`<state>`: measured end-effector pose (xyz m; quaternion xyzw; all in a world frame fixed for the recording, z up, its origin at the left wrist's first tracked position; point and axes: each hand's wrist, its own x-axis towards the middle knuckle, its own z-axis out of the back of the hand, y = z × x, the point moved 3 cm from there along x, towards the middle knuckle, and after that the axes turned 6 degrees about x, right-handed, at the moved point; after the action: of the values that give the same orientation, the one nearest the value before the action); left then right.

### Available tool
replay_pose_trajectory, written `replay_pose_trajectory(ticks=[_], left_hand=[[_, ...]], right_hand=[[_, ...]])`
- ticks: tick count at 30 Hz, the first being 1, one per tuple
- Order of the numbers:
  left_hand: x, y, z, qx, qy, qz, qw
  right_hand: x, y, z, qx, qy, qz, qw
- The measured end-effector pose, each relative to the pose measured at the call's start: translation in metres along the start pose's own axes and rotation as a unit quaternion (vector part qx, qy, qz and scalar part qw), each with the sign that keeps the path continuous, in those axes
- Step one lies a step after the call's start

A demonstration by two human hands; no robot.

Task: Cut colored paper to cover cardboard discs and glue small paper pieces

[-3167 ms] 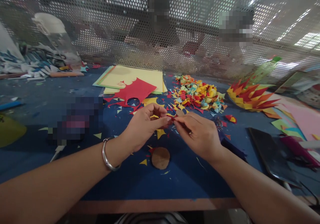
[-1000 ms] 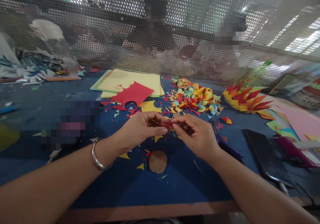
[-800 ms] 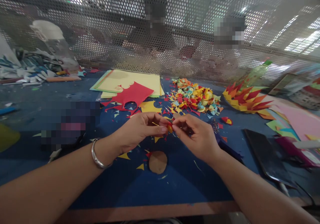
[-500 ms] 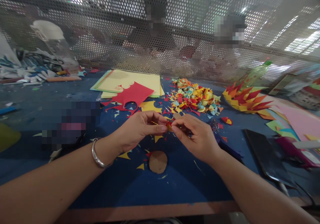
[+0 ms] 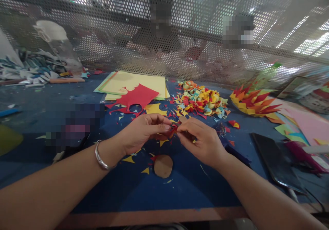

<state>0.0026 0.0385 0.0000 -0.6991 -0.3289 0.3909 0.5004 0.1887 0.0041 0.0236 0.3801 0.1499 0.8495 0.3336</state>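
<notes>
Between my fingertips is a small piece of red paper (image 5: pixel 173 130), with some orange along its lower side. My left hand (image 5: pixel 144 131) pinches one end with thumb and fingers, and my right hand (image 5: pixel 202 140) pinches the other. The fingers hide much of its shape. Below them on the table lies a round brown cardboard disc (image 5: pixel 163 166), among yellow and red scraps. Beyond my left hand rests a red sheet (image 5: pixel 140 96) with rounded cut-outs, beside a yellow cut sheet (image 5: pixel 155 109). A heap of small folded paper pieces (image 5: pixel 203 100) sits beyond my right hand.
A stack of coloured paper (image 5: pixel 144 81) lies at the back. To the right are a spiky red-yellow paper piece (image 5: pixel 253 101), a black phone (image 5: pixel 276 163) and pink sheets (image 5: pixel 305 124). A bottle (image 5: pixel 58 45) stands back left. Behind a perforated screen (image 5: pixel 108 28) are people.
My fingers have shifted slightly around the small paper piece, and more of its red side shows now. The view has moved a little; the things on the table stay put.
</notes>
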Motion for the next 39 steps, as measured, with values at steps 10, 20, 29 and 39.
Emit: replay_pose_trajectory(ticks=[10,20,29,39], left_hand=[[-0.001,0.001,-0.005,0.12,0.013,-0.065,0.991],[-0.001,-0.002,-0.002,0.173,-0.043,-0.064,0.982],[0.0,-0.006,0.0,0.234,-0.081,-0.133,0.96],[-0.001,-0.012,0.011,0.279,-0.126,-0.165,0.937]], right_hand=[[-0.001,-0.001,-0.003,-0.051,0.043,0.023,0.997],[-0.003,-0.002,-0.008,-0.061,0.072,0.022,0.995],[-0.003,0.001,-0.004,-0.08,0.048,0.039,0.995],[-0.029,0.009,0.034,-0.242,0.037,-0.037,0.969]])
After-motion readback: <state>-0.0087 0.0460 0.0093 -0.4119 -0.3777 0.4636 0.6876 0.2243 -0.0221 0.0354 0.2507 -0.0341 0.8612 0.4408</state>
